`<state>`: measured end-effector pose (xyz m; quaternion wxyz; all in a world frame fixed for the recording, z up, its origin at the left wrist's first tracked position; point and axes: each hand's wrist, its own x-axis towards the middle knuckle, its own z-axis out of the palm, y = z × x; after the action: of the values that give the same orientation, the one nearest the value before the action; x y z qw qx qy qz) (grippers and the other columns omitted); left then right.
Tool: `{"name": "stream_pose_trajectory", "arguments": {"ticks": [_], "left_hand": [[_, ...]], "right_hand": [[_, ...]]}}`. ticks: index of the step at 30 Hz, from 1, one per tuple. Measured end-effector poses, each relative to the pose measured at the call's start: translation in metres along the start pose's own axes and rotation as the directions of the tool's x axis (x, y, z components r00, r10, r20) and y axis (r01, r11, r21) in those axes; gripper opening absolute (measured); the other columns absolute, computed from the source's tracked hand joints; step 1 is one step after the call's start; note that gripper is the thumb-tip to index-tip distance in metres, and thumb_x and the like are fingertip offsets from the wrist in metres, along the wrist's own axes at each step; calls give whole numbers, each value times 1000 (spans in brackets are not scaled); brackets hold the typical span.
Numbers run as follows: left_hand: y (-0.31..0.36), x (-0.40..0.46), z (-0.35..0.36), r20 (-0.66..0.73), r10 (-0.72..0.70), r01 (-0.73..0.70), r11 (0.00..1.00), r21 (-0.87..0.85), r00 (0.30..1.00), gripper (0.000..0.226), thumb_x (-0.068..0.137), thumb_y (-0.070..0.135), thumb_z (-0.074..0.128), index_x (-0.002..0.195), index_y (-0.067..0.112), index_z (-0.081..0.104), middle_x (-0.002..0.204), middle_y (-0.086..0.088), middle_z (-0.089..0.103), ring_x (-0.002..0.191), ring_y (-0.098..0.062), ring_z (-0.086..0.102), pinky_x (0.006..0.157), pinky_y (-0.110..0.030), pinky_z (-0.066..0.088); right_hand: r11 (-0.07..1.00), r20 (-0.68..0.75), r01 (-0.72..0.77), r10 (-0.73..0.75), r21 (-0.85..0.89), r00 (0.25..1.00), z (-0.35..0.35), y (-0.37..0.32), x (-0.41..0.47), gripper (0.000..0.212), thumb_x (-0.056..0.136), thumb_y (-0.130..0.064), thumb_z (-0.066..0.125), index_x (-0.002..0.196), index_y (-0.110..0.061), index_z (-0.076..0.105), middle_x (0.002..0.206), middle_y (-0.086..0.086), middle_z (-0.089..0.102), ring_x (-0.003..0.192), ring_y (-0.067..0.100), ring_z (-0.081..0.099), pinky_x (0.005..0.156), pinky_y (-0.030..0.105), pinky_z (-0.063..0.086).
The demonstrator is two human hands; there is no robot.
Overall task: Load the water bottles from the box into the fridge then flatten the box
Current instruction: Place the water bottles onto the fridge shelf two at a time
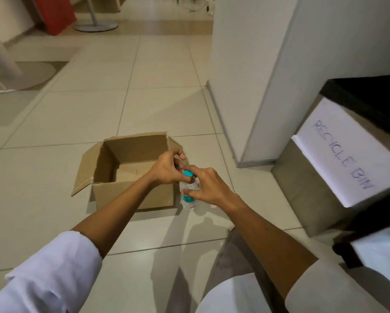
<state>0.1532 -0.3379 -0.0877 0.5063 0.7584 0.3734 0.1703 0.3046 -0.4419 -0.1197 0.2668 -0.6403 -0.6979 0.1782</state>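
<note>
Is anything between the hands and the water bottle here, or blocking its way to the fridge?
Nothing stands between them: the right hand already holds the water bottle by its body, and the left hand is at the teal cap, beside the open box. No fridge is identifiable in this view, so that path cannot be judged.

Office or institutional interior: pale tiled floor (76, 114), white partition (252, 75), hand-labelled "RECYCLE BIN" sign (345, 154), pedestal table base (97, 24).

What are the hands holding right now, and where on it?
The right hand grips the water bottle around its upper body; the left hand has fingers at its teal cap.
</note>
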Motion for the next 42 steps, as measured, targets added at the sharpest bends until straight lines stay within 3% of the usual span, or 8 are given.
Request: {"name": "stream_pose_trajectory", "arguments": {"ticks": [6,11,14,19,28,32,37,42], "left_hand": [[75,24,35,230,53,-41,998,-57,972,53,64,15,77,110,2,54,87,-6,71,78,-16,64,71,-38,53],[110,34,83,397,44,-87,992,90,917,61,60,9,79,114,3,53,103,-9,65,96,-29,63,90,-46,54],[127,40,122,445,114,-220,956,193,888,67,53,28,92,109,13,58,105,-7,65,99,-27,64,85,-41,58],[181,50,188,403,336,-408,907,105,851,67,53,47,91,108,20,65,96,5,70,85,-16,67,78,-40,59],[279,47,284,709,436,-408,885,-225,554,51,74,14,83,122,7,64,115,-9,70,107,-25,67,98,-43,51],[306,38,323,821,435,-247,898,-364,371,49,75,1,77,122,4,63,120,-18,67,110,-28,65,100,-40,49],[335,28,356,880,432,-67,902,-427,197,56,74,7,80,125,-1,57,117,-17,66,108,-27,65,97,-37,49],[362,18,380,878,473,55,877,-477,66,65,68,7,84,125,-3,56,119,-21,63,110,-30,62,99,-40,48]], "right_hand": [[990,-162,-125,133,63,978,-75,22,-42,74,76,-29,83,140,-25,47,128,3,63,111,19,62,91,34,55],[978,-291,-187,207,98,934,-147,44,-82,73,73,-35,85,136,-29,49,125,2,63,105,12,62,88,30,57],[974,-388,-200,227,109,893,-194,49,-106,70,69,-34,87,131,-26,55,119,1,66,96,7,63,74,11,53],[949,-526,-316,266,-5,808,-270,47,-146,58,64,-48,84,115,-26,66,104,-4,70,83,7,65,73,26,60],[677,-662,-669,354,-306,660,-367,28,-232,49,66,-64,73,83,-19,65,77,-3,65,68,15,62,61,30,55],[726,-728,-683,426,-78,537,-393,32,-277,39,73,-58,74,84,-21,70,77,-4,66,74,13,61,65,29,52],[822,-627,-503,544,266,558,-418,28,-332,25,83,-35,75,103,-19,74,87,2,74,82,14,72,63,25,58],[841,-733,-462,499,281,462,-432,21,-359,30,80,-31,80,105,-15,74,85,2,76,79,15,74,64,29,61]]}}
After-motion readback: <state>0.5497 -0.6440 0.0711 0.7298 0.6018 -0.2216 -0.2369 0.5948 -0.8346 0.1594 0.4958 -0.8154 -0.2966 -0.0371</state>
